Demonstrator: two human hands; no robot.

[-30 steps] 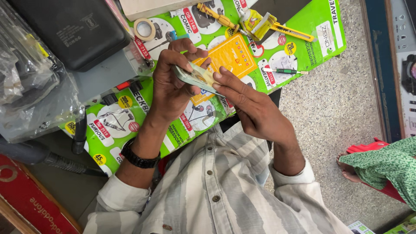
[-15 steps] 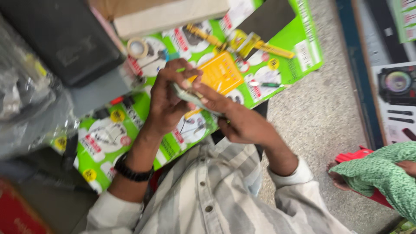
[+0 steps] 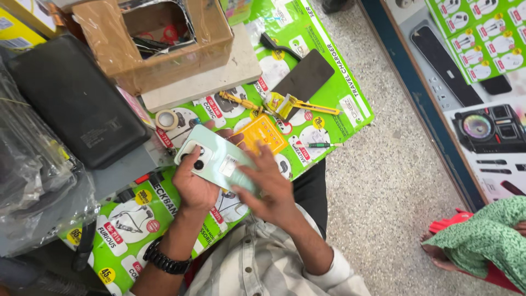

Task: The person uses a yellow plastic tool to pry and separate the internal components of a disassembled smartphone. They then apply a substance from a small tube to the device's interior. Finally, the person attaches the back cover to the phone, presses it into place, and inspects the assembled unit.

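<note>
Currently left hand grips pale green phone; right hand presses flat on it; unsupported, it may slip.

We see a green poster lying on the table. On it sit a brown cardboard box on a white board, a roll of tape, a yellow knife, a yellow card and a small dark screen. A big black case lies beside the box. We see clear plastic bags at the edge. The floor is grey and speckled. A green cloth is in the corner.
</note>
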